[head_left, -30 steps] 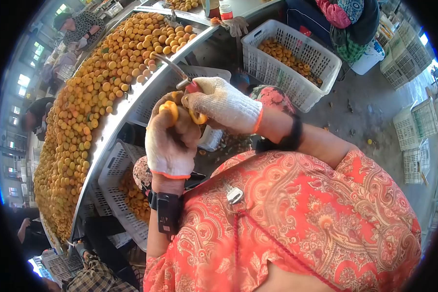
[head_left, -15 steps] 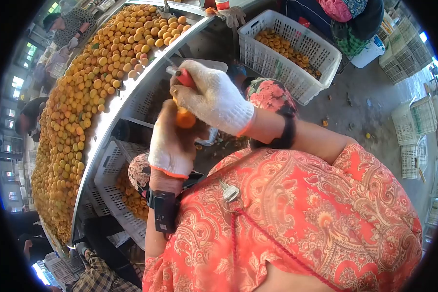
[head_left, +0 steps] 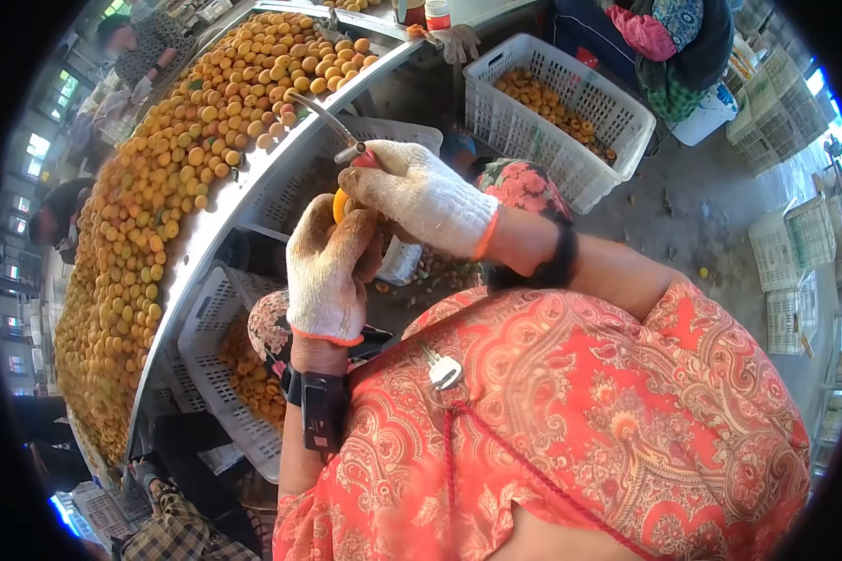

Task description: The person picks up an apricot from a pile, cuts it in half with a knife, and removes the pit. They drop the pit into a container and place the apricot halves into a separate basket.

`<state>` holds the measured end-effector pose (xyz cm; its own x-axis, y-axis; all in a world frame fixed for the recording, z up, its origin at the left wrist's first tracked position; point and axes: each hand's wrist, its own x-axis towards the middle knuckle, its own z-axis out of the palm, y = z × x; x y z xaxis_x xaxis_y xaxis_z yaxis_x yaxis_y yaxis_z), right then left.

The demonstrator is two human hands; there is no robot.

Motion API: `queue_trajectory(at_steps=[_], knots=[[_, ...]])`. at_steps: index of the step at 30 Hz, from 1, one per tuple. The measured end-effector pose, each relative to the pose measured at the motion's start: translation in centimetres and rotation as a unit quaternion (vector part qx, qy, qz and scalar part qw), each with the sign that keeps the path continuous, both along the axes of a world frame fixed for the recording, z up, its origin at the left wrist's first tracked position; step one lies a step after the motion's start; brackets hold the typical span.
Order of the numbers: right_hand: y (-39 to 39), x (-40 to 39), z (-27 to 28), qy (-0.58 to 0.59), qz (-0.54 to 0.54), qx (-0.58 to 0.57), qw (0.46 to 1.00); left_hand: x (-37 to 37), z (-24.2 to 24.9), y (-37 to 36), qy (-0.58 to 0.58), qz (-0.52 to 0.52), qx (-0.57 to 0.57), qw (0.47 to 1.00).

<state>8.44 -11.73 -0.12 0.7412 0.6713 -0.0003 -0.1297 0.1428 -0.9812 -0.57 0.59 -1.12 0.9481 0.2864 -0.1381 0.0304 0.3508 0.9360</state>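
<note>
We are holding fruit (head_left: 340,207) and knife (head_left: 350,152).
Our left hand (head_left: 330,266) is pinching the yellow-orange, seemingly smooth fruit; our right hand (head_left: 423,194) is clasping the red handle (head_left: 368,159).

Decent daylight in here, with the windows (head_left: 37,154) on the left looking pretty blown out. Strong glare on the metal table (head_left: 213,213), murky shadow underneath. Heavy fisheye bend, black corners, blue fringing around the rim. Right glove (head_left: 430,198) looks fairly crisp; the shirt (head_left: 571,393) goes hazy lower left.
</note>
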Motion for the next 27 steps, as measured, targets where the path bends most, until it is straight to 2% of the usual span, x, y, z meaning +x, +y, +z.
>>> queue_trajectory(at_steps=[2,4,5,7,9,13,16,17,19,22,24,27], knots=[[0.0,-0.1,-0.1,0.037,0.013,0.016,0.999,-0.1,-0.2,0.1,-0.003,0.002,0.005,1.000],[0.1,0.1,-1.3,-0.150,-0.031,-0.030,0.988,-0.2,-0.1,0.4,-0.006,0.003,0.010,1.000],[0.1,0.2,-1.6,-0.151,-0.030,-0.029,0.988,-0.2,0.0,0.6,0.000,0.003,-0.003,1.000],[0.1,0.5,-1.8,-0.368,-0.082,0.038,0.925,-0.4,0.3,0.6,0.004,0.006,-0.015,1.000],[-0.5,0.8,-1.1,-0.379,-0.052,0.016,0.924,-0.6,0.7,0.3,0.037,0.021,-0.013,0.999],[-1.2,1.0,-0.6,-0.374,0.006,-0.040,0.927,-0.7,0.1,0.6,0.023,0.008,-0.007,1.000],[-1.2,0.5,-0.5,-0.363,0.018,-0.048,0.930,-0.7,0.1,0.6,-0.008,-0.002,-0.044,0.999],[-1.3,0.6,-0.5,-0.363,0.018,-0.048,0.930,-0.5,0.3,0.2,0.019,0.034,-0.037,0.999],[-1.4,0.7,-0.4,-0.416,0.027,-0.120,0.901,-0.5,0.2,0.1,0.046,0.069,-0.030,0.996],[-1.2,0.6,-0.6,-0.420,-0.005,-0.083,0.904,-0.5,-0.6,0.7,0.034,0.030,0.008,0.999],[-1.2,0.5,-0.4,-0.408,-0.001,-0.097,0.908,-0.2,-0.6,0.3,0.058,0.080,-0.009,0.995],[-1.2,0.3,-0.5,-0.395,-0.004,-0.120,0.911,0.0,-0.6,0.2,0.064,0.084,-0.006,0.994]])
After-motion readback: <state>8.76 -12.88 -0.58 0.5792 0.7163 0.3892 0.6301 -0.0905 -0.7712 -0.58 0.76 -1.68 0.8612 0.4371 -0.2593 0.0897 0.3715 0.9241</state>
